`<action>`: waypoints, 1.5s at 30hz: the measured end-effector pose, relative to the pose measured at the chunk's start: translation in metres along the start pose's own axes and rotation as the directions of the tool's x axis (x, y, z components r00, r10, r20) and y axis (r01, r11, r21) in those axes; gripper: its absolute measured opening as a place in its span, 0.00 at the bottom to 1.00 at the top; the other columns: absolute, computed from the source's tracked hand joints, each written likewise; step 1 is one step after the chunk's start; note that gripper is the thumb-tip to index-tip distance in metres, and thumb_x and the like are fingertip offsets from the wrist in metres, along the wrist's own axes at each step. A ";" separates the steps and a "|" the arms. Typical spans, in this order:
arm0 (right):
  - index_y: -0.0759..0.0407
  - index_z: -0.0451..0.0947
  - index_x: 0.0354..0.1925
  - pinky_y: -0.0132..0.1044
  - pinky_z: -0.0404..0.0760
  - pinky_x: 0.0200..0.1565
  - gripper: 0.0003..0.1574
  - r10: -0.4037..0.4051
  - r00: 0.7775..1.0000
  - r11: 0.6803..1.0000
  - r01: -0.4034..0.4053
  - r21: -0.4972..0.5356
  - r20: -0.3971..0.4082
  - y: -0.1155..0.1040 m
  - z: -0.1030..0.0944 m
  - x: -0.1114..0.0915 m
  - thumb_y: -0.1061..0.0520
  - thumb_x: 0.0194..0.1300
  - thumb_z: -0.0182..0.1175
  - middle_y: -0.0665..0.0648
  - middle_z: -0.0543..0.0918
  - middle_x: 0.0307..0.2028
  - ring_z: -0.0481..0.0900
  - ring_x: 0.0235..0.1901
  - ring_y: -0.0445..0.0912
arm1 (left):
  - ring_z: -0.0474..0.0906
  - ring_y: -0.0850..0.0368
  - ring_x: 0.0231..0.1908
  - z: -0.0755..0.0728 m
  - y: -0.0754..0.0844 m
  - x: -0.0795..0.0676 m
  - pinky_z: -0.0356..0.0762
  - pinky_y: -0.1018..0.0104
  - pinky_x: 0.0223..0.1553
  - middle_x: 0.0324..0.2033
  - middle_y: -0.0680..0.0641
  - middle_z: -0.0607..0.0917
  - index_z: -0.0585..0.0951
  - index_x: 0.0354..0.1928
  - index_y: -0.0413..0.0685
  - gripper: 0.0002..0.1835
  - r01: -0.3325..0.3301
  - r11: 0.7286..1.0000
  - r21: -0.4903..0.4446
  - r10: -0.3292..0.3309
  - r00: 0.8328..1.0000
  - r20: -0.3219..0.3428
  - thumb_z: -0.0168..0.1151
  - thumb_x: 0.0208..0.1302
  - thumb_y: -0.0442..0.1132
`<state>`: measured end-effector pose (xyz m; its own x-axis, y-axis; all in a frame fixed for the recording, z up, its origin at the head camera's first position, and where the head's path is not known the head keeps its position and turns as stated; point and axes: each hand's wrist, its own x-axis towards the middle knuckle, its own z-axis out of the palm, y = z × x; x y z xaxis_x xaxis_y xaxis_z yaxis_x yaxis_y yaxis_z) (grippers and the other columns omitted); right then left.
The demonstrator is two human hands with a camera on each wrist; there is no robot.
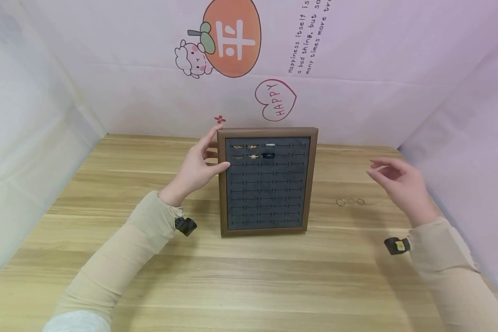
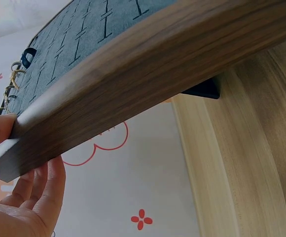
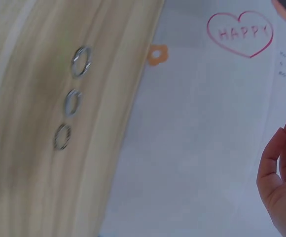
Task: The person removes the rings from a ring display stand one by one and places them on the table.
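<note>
1. Your left hand (image 1: 196, 168) grips the upper left edge of the brown wooden frame (image 1: 269, 132), thumb on the front and fingers reaching behind.
2. That frame borders a dark slotted ring board (image 1: 266, 198), which stands on the wood-grain surface (image 1: 240, 276) between your hands; the left wrist view shows a black support (image 2: 206, 90) behind it.
3. Your right hand (image 1: 402, 186) hovers at the right, fingers loosely bent, thumb and forefinger tips close together, with nothing visible between them.
4. Three loose rings (image 1: 351, 203) lie in a short row on the surface, right of the board and nearest your right hand, which is apart from them.
5. In the board's top two rows, at the left, you have four gold-coloured rings (image 1: 252, 147), a silver-coloured ring (image 1: 270, 145) and a dark ring (image 1: 268, 156).
6. Behind the board hangs a pale printed cloth (image 1: 348, 110) with a red heart reading "HAPPY" (image 1: 275, 100).
</note>
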<state>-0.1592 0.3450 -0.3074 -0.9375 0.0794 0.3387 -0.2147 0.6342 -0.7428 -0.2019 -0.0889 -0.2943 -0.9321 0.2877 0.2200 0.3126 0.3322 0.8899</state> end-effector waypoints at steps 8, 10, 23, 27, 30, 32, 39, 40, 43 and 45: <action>0.53 0.82 0.47 0.18 0.72 0.31 0.15 -0.089 0.996 0.996 0.089 -0.015 0.010 -0.039 0.018 0.002 0.59 0.59 0.66 0.30 0.78 0.34 0.76 0.30 0.27 | 0.75 0.46 0.51 0.000 -0.001 0.000 0.79 0.52 0.50 0.59 0.40 0.70 0.53 0.73 0.68 0.46 0.010 1.000 -0.003 -0.010 1.000 -0.001 0.64 0.58 0.30; 0.57 0.82 0.46 0.17 0.73 0.32 0.16 -0.132 0.991 0.991 0.132 0.017 0.016 -0.048 0.024 0.003 0.62 0.58 0.66 0.32 0.78 0.35 0.77 0.31 0.28 | 0.75 0.45 0.51 0.001 -0.002 0.000 0.79 0.52 0.50 0.60 0.40 0.70 0.53 0.73 0.68 0.46 0.011 1.000 -0.003 -0.011 1.000 0.000 0.64 0.58 0.30; 0.63 0.80 0.47 0.19 0.74 0.41 0.18 -0.331 0.930 0.942 0.335 0.000 0.160 -0.098 0.070 0.009 0.64 0.57 0.67 0.52 0.81 0.40 0.76 0.34 0.30 | 0.75 0.45 0.50 -0.002 -0.002 -0.001 0.79 0.52 0.49 0.59 0.40 0.70 0.53 0.73 0.66 0.46 0.005 1.000 -0.012 -0.005 1.000 0.004 0.64 0.58 0.29; 0.61 0.81 0.46 0.22 0.73 0.38 0.18 -0.376 0.905 0.921 0.388 -0.024 0.201 -0.108 0.085 0.010 0.62 0.55 0.68 0.55 0.82 0.41 0.76 0.33 0.33 | 0.75 0.45 0.50 -0.002 -0.003 -0.003 0.79 0.52 0.49 0.58 0.40 0.70 0.53 0.73 0.67 0.47 0.013 1.000 0.003 -0.013 1.000 0.005 0.65 0.58 0.30; 0.62 0.82 0.44 0.24 0.75 0.37 0.17 -0.419 0.888 0.902 0.432 -0.027 0.188 -0.114 0.093 0.013 0.65 0.53 0.69 0.56 0.83 0.40 0.78 0.31 0.38 | 0.75 0.46 0.50 -0.001 -0.002 0.000 0.80 0.53 0.49 0.58 0.41 0.70 0.53 0.73 0.69 0.47 0.004 1.000 0.012 -0.004 1.000 0.009 0.65 0.58 0.30; 0.63 0.82 0.43 0.26 0.77 0.36 0.17 -0.440 0.881 0.892 0.451 -0.024 0.175 -0.118 0.098 0.015 0.66 0.52 0.69 0.57 0.83 0.39 0.78 0.30 0.41 | 0.75 0.46 0.50 0.000 0.000 0.001 0.80 0.53 0.49 0.58 0.41 0.70 0.54 0.72 0.70 0.47 0.000 1.000 0.011 0.000 1.000 0.012 0.65 0.58 0.30; 0.63 0.81 0.43 0.41 0.82 0.39 0.17 -0.443 0.878 0.889 0.457 -0.039 0.183 -0.127 0.111 0.019 0.65 0.52 0.70 0.58 0.83 0.40 0.81 0.31 0.47 | 0.75 0.46 0.50 0.003 0.001 0.001 0.80 0.53 0.49 0.59 0.40 0.69 0.54 0.72 0.70 0.47 0.009 1.000 0.001 -0.009 1.000 0.017 0.65 0.57 0.29; 0.63 0.81 0.43 0.42 0.82 0.39 0.17 -0.439 0.879 0.890 0.453 -0.042 0.188 -0.128 0.112 0.019 0.65 0.52 0.70 0.58 0.83 0.40 0.81 0.31 0.48 | 0.75 0.46 0.50 0.003 0.001 0.001 0.80 0.53 0.49 0.59 0.40 0.69 0.54 0.72 0.70 0.47 0.010 1.000 0.001 -0.010 1.000 0.015 0.65 0.57 0.29; 0.64 0.82 0.43 0.44 0.82 0.39 0.17 -0.424 0.883 0.895 0.442 -0.054 0.200 -0.131 0.117 0.019 0.65 0.52 0.70 0.59 0.84 0.40 0.82 0.32 0.49 | 0.75 0.46 0.49 0.003 0.001 0.000 0.80 0.52 0.48 0.58 0.40 0.70 0.54 0.72 0.69 0.47 0.006 1.000 -0.001 -0.006 1.000 0.011 0.65 0.57 0.29; 0.64 0.82 0.42 0.44 0.82 0.39 0.16 -0.420 0.884 0.895 0.441 -0.067 0.206 -0.133 0.119 0.018 0.64 0.52 0.70 0.59 0.84 0.40 0.82 0.32 0.49 | 0.75 0.45 0.49 0.002 0.000 0.000 0.80 0.52 0.49 0.58 0.40 0.70 0.54 0.72 0.69 0.47 0.007 1.000 0.000 -0.007 1.000 0.009 0.65 0.57 0.29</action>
<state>-0.1803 0.1701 -0.2714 -0.7947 -0.3546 0.4927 -0.5874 0.6538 -0.4770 -0.2017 -0.0866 -0.2951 -0.9326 0.2935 0.2101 0.3061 0.3346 0.8913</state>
